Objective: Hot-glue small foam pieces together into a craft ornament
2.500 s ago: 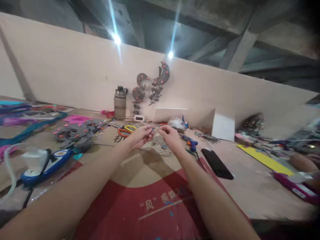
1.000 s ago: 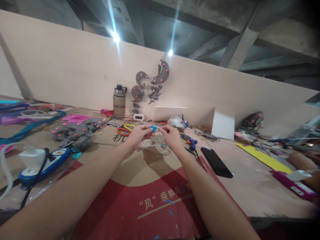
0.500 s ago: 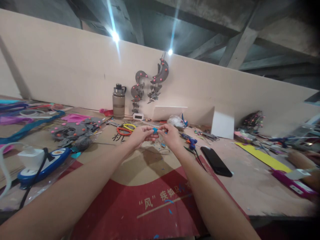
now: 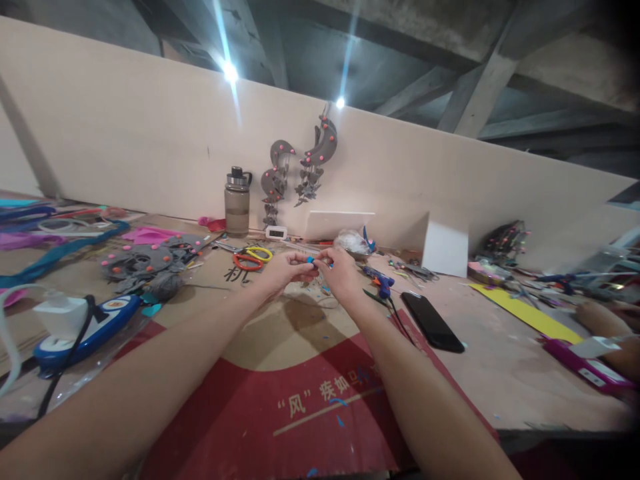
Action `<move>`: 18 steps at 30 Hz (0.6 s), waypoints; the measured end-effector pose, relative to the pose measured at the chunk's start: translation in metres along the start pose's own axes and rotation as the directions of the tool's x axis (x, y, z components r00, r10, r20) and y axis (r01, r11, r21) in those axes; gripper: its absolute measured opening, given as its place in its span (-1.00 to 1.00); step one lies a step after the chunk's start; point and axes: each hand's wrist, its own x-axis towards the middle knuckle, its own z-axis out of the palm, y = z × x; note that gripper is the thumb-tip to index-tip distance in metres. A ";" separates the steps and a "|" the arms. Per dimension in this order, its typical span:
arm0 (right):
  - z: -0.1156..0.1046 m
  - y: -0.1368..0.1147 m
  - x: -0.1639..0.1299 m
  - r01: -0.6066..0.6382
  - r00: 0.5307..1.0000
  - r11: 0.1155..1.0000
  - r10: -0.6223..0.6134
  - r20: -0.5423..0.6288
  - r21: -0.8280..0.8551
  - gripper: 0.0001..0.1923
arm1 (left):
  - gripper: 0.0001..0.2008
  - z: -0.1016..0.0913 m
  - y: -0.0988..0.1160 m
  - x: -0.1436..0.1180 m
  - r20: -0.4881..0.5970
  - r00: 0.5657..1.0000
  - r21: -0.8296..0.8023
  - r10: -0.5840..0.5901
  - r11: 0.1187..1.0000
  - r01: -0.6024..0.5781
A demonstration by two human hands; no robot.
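Observation:
Between my fingertips is a small blue piece (image 4: 310, 260), mostly covered, so its shape and material do not show clearly. My left hand (image 4: 286, 272) pinches it from the left. From the right, my right hand (image 4: 340, 270) pinches it with thumb and forefinger, and the two hands nearly touch. Both are raised over a red and tan printed board (image 4: 300, 347). Scissors with red and yellow handles (image 4: 253, 258) lie just left of my left hand. A blue glue gun (image 4: 383, 285) rests close to the right hand.
A black phone (image 4: 433, 322) lies to the right. Farther right are a yellow strip (image 4: 525, 313), a magenta power strip (image 4: 590, 367) and another person's arm (image 4: 605, 323). At left stand a bottle (image 4: 237, 203), grey felt pieces (image 4: 145, 261) and a blue power strip (image 4: 90, 333).
My fingers have closed further around the blue piece, so less of it shows. My right fingertips have shifted slightly; both forearms are nearly where they were.

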 end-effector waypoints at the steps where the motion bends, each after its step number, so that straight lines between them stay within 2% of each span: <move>1: 0.000 0.000 0.000 -0.007 1.000 1.000 0.007 0.001 0.005 -0.96 | -0.69 0.000 0.000 0.000 -0.015 1.000 0.011 0.002 1.000 -0.002; 12: 0.003 0.004 0.002 -0.068 0.998 0.991 0.070 -0.009 0.118 -0.88 | -0.75 0.004 0.004 -0.002 -0.069 0.998 0.058 -0.013 0.998 0.017; 18: 0.001 0.003 0.002 -0.066 0.995 0.991 0.056 0.082 0.115 -0.86 | -0.74 0.001 0.003 -0.002 -0.067 0.998 0.038 -0.011 0.999 0.014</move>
